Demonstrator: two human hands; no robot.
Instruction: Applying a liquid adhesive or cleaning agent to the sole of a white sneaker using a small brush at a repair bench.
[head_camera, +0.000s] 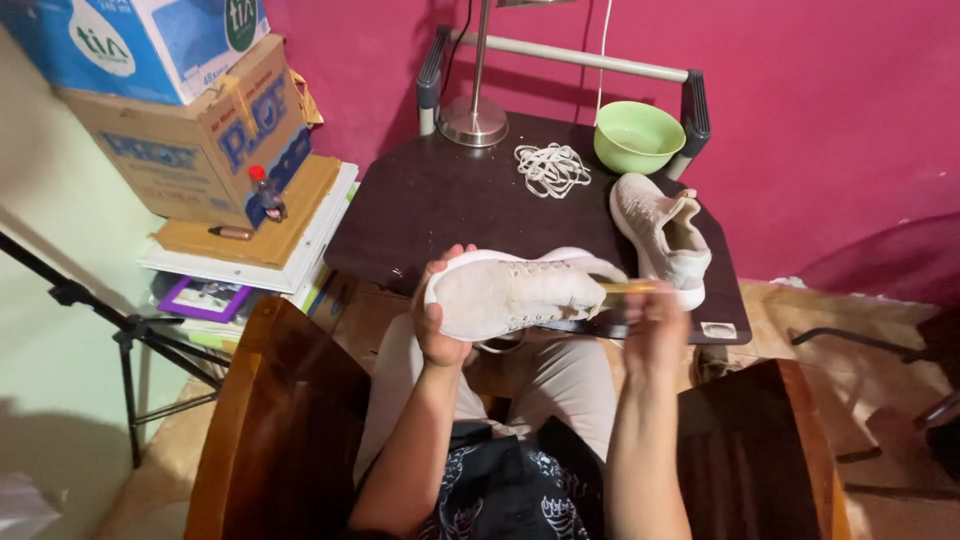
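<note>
My left hand (438, 318) grips the toe end of a white sneaker (515, 292), held on its side above my lap. My right hand (655, 322) is blurred with motion and holds a thin yellow-handled brush (628, 287) against the shoe's heel end. The second white sneaker (662, 234) lies laceless on the dark table (440, 205), just beyond my right hand. A heap of white laces (550, 168) rests further back on the table.
A green bowl (637, 136) and a metal lamp base (474, 120) stand at the table's back. Stacked cardboard boxes (200, 130), books and a small bottle (266, 192) sit left. A tripod (120, 330) stands lower left. Wooden chair arms (270, 420) flank my legs.
</note>
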